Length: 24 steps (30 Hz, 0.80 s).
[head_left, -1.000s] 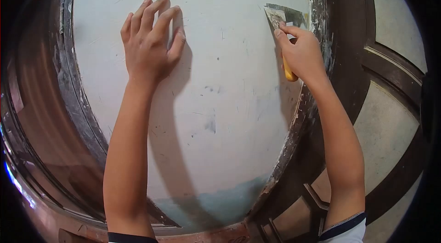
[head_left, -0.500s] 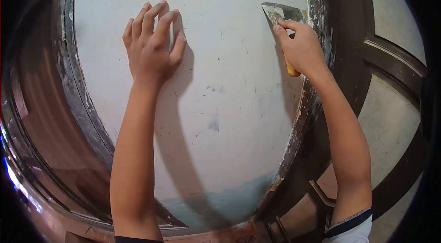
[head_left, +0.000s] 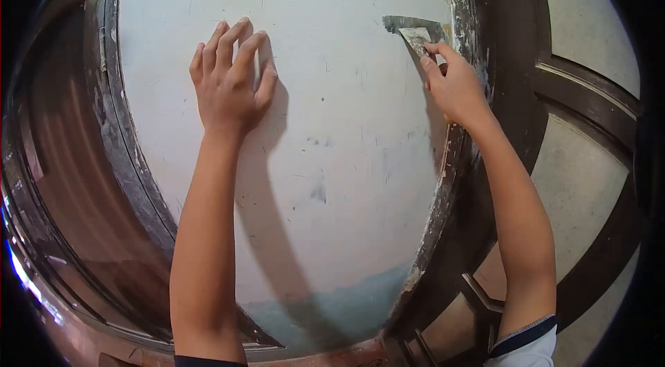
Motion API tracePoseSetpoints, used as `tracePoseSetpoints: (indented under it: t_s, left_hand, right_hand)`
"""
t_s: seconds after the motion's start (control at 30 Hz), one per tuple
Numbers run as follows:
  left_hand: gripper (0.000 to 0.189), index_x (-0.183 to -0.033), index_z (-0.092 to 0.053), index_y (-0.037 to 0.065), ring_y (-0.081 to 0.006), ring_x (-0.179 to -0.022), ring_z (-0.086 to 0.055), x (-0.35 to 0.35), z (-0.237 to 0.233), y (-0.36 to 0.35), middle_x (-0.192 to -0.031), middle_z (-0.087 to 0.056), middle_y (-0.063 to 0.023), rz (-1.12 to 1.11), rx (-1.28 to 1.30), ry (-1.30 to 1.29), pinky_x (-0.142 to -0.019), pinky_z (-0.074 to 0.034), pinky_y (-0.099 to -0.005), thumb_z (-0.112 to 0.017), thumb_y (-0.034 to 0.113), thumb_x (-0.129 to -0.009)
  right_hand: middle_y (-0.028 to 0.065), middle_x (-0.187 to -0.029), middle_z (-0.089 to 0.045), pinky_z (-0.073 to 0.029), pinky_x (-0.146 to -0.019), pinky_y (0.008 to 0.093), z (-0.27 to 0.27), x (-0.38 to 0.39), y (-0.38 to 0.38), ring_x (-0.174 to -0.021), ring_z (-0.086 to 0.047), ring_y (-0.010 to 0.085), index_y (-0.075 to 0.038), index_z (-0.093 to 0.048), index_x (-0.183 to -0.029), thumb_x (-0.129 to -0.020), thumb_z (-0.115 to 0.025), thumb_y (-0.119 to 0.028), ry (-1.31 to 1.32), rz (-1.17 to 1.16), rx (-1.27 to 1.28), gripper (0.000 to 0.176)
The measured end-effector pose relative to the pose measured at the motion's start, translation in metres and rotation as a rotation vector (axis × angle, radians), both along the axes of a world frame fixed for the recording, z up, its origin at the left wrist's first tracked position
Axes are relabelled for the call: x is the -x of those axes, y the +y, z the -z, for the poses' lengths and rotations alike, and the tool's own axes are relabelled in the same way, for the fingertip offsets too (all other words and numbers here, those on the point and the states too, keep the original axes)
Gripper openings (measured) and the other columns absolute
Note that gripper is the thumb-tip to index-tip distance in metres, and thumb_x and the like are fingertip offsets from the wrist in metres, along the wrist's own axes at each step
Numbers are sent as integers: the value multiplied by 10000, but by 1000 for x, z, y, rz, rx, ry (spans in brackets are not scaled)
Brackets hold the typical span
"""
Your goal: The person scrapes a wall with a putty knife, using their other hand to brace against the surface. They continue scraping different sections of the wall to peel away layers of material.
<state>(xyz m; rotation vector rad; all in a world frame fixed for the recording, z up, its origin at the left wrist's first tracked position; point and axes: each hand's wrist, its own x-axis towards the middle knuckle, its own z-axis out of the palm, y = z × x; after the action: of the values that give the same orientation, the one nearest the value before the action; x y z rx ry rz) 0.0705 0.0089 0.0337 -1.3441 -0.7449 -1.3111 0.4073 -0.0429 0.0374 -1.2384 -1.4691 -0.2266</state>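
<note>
A pair of bare arms reaches forward across a pale, off-white painted panel (head_left: 332, 228) marked with fine scratches and small dark smudges. The right hand (head_left: 456, 86) grips a scraper with a flat metal blade and a yellow handle (head_left: 417, 37). Its fingers are closed around the tool, with the thumb and index finger near the blade; only a bit of the yellow shows below the palm. The whitish-smeared blade is tilted up and to the left, at the lower edge of a dark grey, streaky patch (head_left: 415, 22) near the panel's right side. The left hand (head_left: 232, 100) holds nothing; its fingers are spread and bent, their tips seeming to rest on the panel well apart from the scraper. Dark, paint-flecked wooden edging (head_left: 463, 0) runs down the right side of the panel, beside a dark brown door with pale inset panels (head_left: 512, 90). A blue-green band (head_left: 346, 308) crosses the panel's bottom.
</note>
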Motion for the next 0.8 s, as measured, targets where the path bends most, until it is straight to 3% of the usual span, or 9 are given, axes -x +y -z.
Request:
tracePoseSetpoints:
  t_s: [0.1,0.33,0.47,0.6,0.8]
  left_hand:
    - [405,-1294,-698,265,-255,-1472,-465,0,0,-1,-1494,-593,15,-3,20,-5,-1245,-261,-495,-685,283,-890]
    - [401,-1291,-701,252,-254,-1476,-461,0,1,-2,-1498,-591,6,-2,28,-3,-1244,-261,-493,-686,285,-892]
    - [402,-1289,-700,258,-253,-1463,-473,1,2,-2,-1493,-595,12,8,20,1,-1243,-268,-491,-688,269,-888]
    - [389,-1278,-701,265,-253,-1455,-481,0,1,-2,-1486,-600,14,18,20,-10,-1238,-277,-487,-687,269,-889]
    - [384,-1271,-702,263,-251,-1458,-480,0,2,-1,-1480,-606,10,29,6,-6,-1239,-278,-482,-684,265,-888]
  right_hand:
    - [241,-1162,-751,-537,-982,460,3,2,5,-1123,-694,451,-12,-682,-1299,-1031,-603,-274,-62,20,-141,383]
    - [223,-1147,-761,-552,-958,450,0,36,-2,-1075,-721,414,-40,-735,-1258,-1010,-622,-288,49,16,-90,368]
    - [242,-1113,-765,-559,-946,441,-10,38,6,-1043,-732,410,3,-738,-1221,-1001,-638,-280,74,-59,-22,371]
    - [250,-1082,-765,-560,-923,444,-5,39,12,-1022,-736,408,26,-731,-1215,-1004,-650,-291,32,-35,-156,390]
    - [237,-1130,-767,-561,-952,435,-12,42,-4,-1059,-733,404,31,-743,-1193,-1005,-650,-303,54,-16,-27,394]
